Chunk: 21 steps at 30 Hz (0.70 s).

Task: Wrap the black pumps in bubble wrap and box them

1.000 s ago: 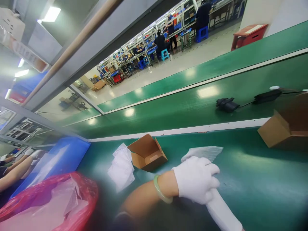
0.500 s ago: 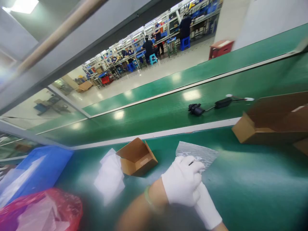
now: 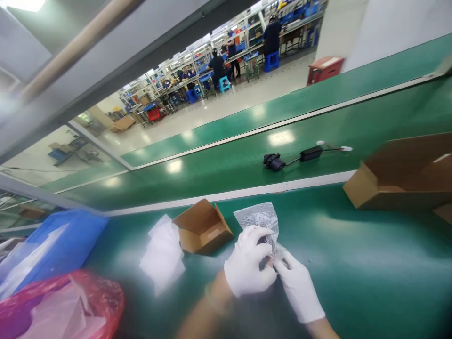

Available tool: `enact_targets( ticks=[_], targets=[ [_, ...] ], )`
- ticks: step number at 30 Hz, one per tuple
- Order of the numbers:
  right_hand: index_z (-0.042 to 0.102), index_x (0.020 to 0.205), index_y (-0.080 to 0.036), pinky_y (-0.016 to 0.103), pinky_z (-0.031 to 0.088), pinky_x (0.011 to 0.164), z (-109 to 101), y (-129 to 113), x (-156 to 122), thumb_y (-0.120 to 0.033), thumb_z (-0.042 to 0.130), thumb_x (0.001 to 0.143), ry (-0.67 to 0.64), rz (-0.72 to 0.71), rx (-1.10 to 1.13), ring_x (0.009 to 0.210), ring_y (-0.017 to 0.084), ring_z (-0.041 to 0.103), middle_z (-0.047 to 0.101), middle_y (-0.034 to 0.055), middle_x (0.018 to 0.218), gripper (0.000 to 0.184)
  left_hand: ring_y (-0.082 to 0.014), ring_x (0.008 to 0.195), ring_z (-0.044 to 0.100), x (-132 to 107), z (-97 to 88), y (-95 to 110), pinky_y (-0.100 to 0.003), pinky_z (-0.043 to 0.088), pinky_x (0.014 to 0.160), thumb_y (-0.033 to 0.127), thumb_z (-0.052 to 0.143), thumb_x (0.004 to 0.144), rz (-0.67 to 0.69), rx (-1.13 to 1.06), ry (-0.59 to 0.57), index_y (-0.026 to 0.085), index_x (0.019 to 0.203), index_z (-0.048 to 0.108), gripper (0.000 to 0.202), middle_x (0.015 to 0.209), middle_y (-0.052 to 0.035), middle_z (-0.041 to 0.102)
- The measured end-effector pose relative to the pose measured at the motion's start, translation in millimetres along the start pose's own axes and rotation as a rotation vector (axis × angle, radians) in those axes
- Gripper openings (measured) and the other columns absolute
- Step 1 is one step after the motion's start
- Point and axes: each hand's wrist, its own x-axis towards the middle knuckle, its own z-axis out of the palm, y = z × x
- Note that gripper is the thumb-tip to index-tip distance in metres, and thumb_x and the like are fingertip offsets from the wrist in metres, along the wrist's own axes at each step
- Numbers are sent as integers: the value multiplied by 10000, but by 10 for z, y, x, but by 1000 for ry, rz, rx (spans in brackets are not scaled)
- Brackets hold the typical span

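Observation:
Both my hands wear white gloves and meet over the green bench (image 3: 370, 263). My left hand (image 3: 249, 261) and my right hand (image 3: 298, 285) are closed on the near end of a clear bubble-wrap bag (image 3: 257, 217), with something dark inside between the fingers. The bag's far end rises slightly above the bench. A small open cardboard box (image 3: 203, 228) lies on its side just left of my left hand. A stack of white bags (image 3: 162, 254) sits left of that box.
A larger open cardboard box (image 3: 399, 181) is at the right. A black adapter with cable (image 3: 293, 157) lies on the conveyor belt (image 3: 212, 165) beyond the white strip. A blue bin (image 3: 52, 245) and a red bag (image 3: 60, 306) stand at the left. People work at benches far behind.
The bubble-wrap bag has gone from flat under my left hand to lifted and held by both hands. My right hand has come out from beneath the left. The view has shifted right.

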Motion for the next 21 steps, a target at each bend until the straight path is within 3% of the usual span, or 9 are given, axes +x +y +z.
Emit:
enact_targets(
  ticks=[6,9,11,14,17,19,21],
  targets=[
    [626,843,-170,264,510,571,80,11,-31,-531,653,648,124,113,20,673,218,646,697,58,752,411,-266,1026,554,-224,130,64,-436,511,832,85,524,527,-133,-25,166,186,741,536,237,1100,-98,616],
    [555,823,-191,291,509,630,108,24,-79,-564,682,594,252,87,-8,689,219,637,663,42,735,456,-243,1020,563,-247,122,87,-415,509,844,73,533,592,-315,-31,290,186,723,521,173,1106,-95,605],
    [520,886,-202,314,517,687,109,4,-113,-546,717,557,285,36,35,735,222,643,662,39,806,515,-231,987,574,-248,98,100,-389,515,826,71,541,595,-335,-31,319,180,719,519,167,1071,-93,614],
    [488,946,-208,324,536,650,52,-46,-142,-502,716,580,223,50,84,713,223,656,670,48,837,522,-215,896,588,-264,54,98,-358,521,765,106,566,552,-203,-38,292,174,694,512,166,1017,-81,636],
    [528,995,-175,290,527,546,-32,-52,-128,-508,683,625,218,92,-138,663,231,666,679,56,779,521,-216,911,594,-295,45,64,-359,514,778,115,567,553,-275,1,337,168,647,514,120,1018,-73,643],
    [574,993,-147,281,533,519,-50,-30,-102,-526,636,662,122,-3,-316,639,224,668,687,55,748,506,-220,927,597,-318,98,64,-361,514,796,150,577,585,-272,24,331,166,632,530,69,1018,-77,648],
    [604,934,-145,289,553,528,-34,-16,-72,-500,532,750,-22,-130,-402,604,189,654,688,38,717,406,-221,894,601,-352,180,102,-363,523,768,210,579,620,-122,47,223,164,667,562,67,1039,-78,659]
  ],
)
